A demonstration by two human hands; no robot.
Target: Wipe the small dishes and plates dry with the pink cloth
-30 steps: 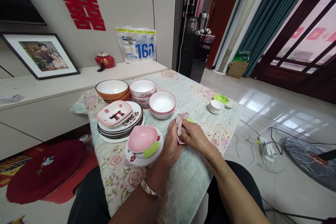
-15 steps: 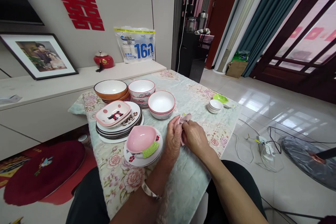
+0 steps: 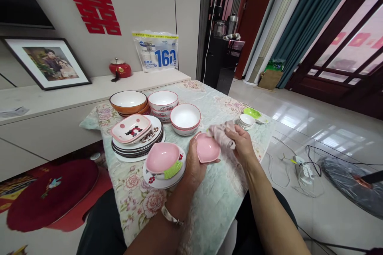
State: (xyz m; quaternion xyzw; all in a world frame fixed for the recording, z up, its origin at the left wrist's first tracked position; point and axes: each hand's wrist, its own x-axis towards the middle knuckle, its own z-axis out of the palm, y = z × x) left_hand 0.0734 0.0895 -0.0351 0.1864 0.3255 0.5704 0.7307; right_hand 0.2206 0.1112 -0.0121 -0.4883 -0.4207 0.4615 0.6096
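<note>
My left hand [image 3: 193, 163] grips a small pink peach-shaped dish [image 3: 207, 148] from below, its hollow facing up, just above the floral tablecloth [image 3: 209, 203]. My right hand [image 3: 243, 143] is closed on a crumpled pinkish cloth [image 3: 220, 131] that rests against the dish's far right rim. Left of the dish, a larger pink peach-shaped bowl [image 3: 162, 156] with a green leaf sits on a white flowered plate [image 3: 155, 179].
Behind stand a stack of plates [image 3: 136, 147] topped by a pink rectangular dish [image 3: 131, 128], an orange bowl [image 3: 128, 101], and two red-rimmed white bowl stacks [image 3: 163, 101] [image 3: 185, 117]. Small white saucers [image 3: 247, 120] and a green dish [image 3: 252, 112] sit at the right edge. Cables and a fan lie on the floor.
The pink dish was held on edge between both hands; now it lies face up in my left hand, and my right hand has moved right with the cloth.
</note>
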